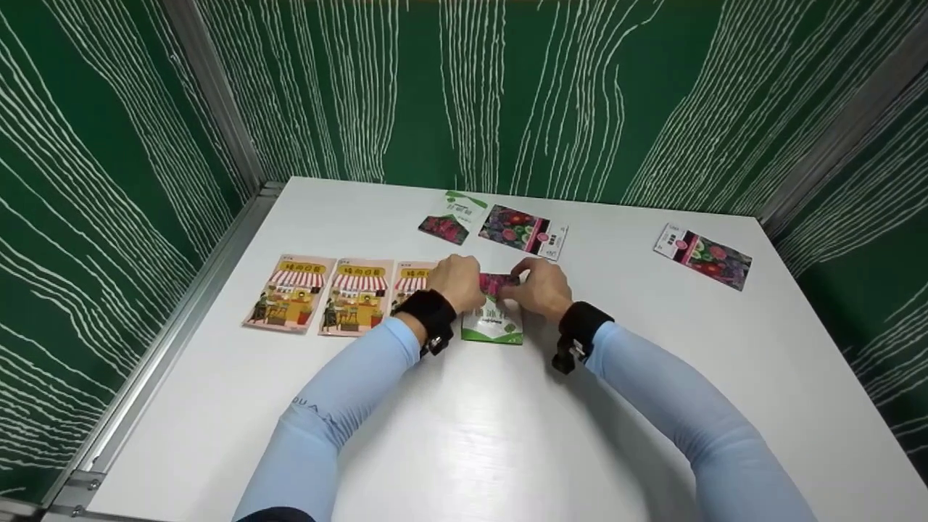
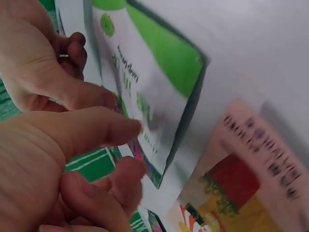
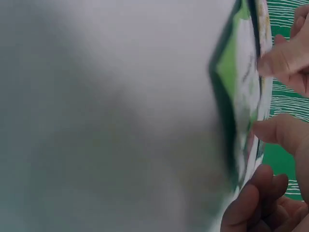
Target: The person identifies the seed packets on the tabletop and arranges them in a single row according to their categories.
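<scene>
A green-and-white seed packet point(image 1: 493, 328) with a pink flower picture lies between both hands, its flower end pointing away from me. My left hand point(image 1: 457, 283) pinches its far left part; in the left wrist view the left thumb point(image 2: 120, 126) lies on the printed face with curled fingers by the edge. My right hand point(image 1: 542, 290) pinches the far right side, its thumb point(image 3: 273, 131) on the face in the right wrist view. Just left, three pink shop-picture packets stand in a row: one point(image 1: 288, 293), a second point(image 1: 357, 297), and a third point(image 1: 412, 274) partly covered by the left hand.
Toward the back of the white table point(image 1: 464, 435) lie another green-and-white packet point(image 1: 453, 217) and a dark flower-picture packet point(image 1: 523, 232). A similar flower packet point(image 1: 703, 256) lies at the right. Green walls with white lines point(image 1: 420, 94) enclose the back and sides.
</scene>
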`<state>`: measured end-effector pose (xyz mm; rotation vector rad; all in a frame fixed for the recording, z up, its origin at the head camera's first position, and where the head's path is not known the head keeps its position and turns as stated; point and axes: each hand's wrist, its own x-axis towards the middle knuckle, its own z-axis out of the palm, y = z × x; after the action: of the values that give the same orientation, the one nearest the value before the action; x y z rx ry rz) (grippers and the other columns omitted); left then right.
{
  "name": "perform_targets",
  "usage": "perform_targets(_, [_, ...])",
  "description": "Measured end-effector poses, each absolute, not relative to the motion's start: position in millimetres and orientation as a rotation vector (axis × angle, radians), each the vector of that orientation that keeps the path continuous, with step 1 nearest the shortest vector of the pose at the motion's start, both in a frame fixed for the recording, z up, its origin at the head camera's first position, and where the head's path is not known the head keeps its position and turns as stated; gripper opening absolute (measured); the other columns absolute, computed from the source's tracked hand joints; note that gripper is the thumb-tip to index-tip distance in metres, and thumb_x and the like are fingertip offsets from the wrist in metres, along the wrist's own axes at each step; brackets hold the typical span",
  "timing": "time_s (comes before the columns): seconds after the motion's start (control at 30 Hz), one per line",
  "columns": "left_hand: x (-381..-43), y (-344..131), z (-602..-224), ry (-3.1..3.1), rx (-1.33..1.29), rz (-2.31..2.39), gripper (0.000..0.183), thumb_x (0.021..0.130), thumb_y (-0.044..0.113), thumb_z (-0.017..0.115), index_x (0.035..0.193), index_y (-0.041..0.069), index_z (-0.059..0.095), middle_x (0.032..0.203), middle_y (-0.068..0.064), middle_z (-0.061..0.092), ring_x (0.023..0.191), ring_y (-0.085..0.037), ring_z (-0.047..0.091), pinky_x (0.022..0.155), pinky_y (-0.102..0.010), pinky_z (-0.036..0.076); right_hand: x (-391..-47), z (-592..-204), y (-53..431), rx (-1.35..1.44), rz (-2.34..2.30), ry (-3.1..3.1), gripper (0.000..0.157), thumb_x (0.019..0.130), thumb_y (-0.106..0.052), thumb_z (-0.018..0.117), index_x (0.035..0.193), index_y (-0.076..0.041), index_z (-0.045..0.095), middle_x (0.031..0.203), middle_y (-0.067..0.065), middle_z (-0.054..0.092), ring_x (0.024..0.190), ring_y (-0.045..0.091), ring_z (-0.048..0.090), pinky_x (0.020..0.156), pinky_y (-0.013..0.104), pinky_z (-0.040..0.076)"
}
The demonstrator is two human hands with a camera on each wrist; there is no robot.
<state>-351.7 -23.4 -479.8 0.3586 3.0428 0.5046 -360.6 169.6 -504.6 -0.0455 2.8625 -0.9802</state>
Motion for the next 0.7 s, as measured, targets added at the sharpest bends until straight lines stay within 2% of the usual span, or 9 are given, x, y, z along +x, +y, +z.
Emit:
perform_targets(0.07, [-362.8, -22.6, -477.8, 3.069, 0.330, 0.532, 0.022, 0.095, 0.023, 0.082, 0.104, 0.002, 0.082, 0.115, -0.023, 0.084, 0.106, -0.041, 0.082, 0.090, -0.054, 0.069, -361.9, -500.6, 170.8, -0.057, -1.006, 2.881, 0.053, 0.094, -0.040, 0.087, 0.132, -0.006, 0.076, 0.114, 0.017, 0.078, 0.094, 0.026, 0.066, 0.076, 0.034, 0.049])
perform_targets(0.17, [-381.3, -25.8, -475.4, 3.136, 0.290, 0.597, 0.029, 0.099, 0.030, 0.080, 0.109, 0.003, 0.081, 0.115, -0.021, 0.084, 0.108, -0.040, 0.081, 0.092, -0.055, 0.068, -365.5, -495.8, 170.3, -0.041, -1.021, 2.894, 0.059, 0.095, -0.044, 0.085, 0.137, -0.005, 0.074, 0.118, 0.018, 0.080, 0.099, 0.029, 0.071, 0.082, 0.038, 0.055])
perform_targets(0.27, [-403.1, -30.6, -476.4, 3.175, 0.245, 0.649, 0.048, 0.102, 0.041, 0.078, 0.132, 0.004, 0.077, 0.134, -0.023, 0.076, 0.127, -0.045, 0.071, 0.103, -0.059, 0.064, -370.6, -491.5, 171.2, 0.032, -1.017, 2.899, 0.065, 0.094, -0.048, 0.083, 0.142, -0.005, 0.071, 0.124, 0.018, 0.081, 0.109, 0.033, 0.074, 0.094, 0.046, 0.059])
perform_targets(0.37, [-424.4, -37.7, -478.3, 3.141, 0.141, 0.703, 0.073, 0.103, 0.051, 0.076, 0.160, 0.007, 0.059, 0.161, -0.027, 0.056, 0.150, -0.047, 0.052, 0.117, -0.064, 0.056, -375.5, -486.4, 171.1, 0.088, -1.020, 2.906, 0.074, 0.094, -0.051, 0.082, 0.149, -0.005, 0.064, 0.136, 0.018, 0.077, 0.123, 0.037, 0.073, 0.106, 0.053, 0.059])
perform_targets(0.43, [-437.4, -43.7, -479.0, 3.097, 0.054, 0.736, 0.084, 0.104, 0.055, 0.074, 0.169, 0.009, 0.047, 0.170, -0.027, 0.044, 0.157, -0.048, 0.043, 0.122, -0.065, 0.051, -379.6, -482.6, 169.8, 0.103, -1.041, 2.913, 0.080, 0.095, -0.053, 0.082, 0.154, -0.004, 0.059, 0.147, 0.020, 0.072, 0.135, 0.039, 0.069, 0.115, 0.054, 0.056])
perform_targets(0.57, [-457.8, -55.5, -479.5, 2.997, -0.117, 0.804, 0.090, 0.104, 0.057, 0.072, 0.174, 0.011, 0.039, 0.173, -0.028, 0.038, 0.159, -0.048, 0.041, 0.124, -0.063, 0.050, -388.8, -474.1, 164.6, 0.147, -1.126, 2.907, 0.093, 0.094, -0.056, 0.084, 0.162, -0.003, 0.050, 0.163, 0.022, 0.061, 0.150, 0.040, 0.060, 0.127, 0.054, 0.050])
perform_targets(0.7, [-469.6, -62.4, -482.6, 2.920, -0.225, 0.822, 0.089, 0.102, 0.055, 0.072, 0.173, 0.011, 0.039, 0.169, -0.027, 0.042, 0.156, -0.047, 0.044, 0.123, -0.060, 0.050, -398.4, -468.3, 156.1, 0.203, -1.182, 2.883, 0.097, 0.093, -0.059, 0.085, 0.164, -0.004, 0.047, 0.165, 0.021, 0.059, 0.151, 0.039, 0.059, 0.129, 0.052, 0.049])
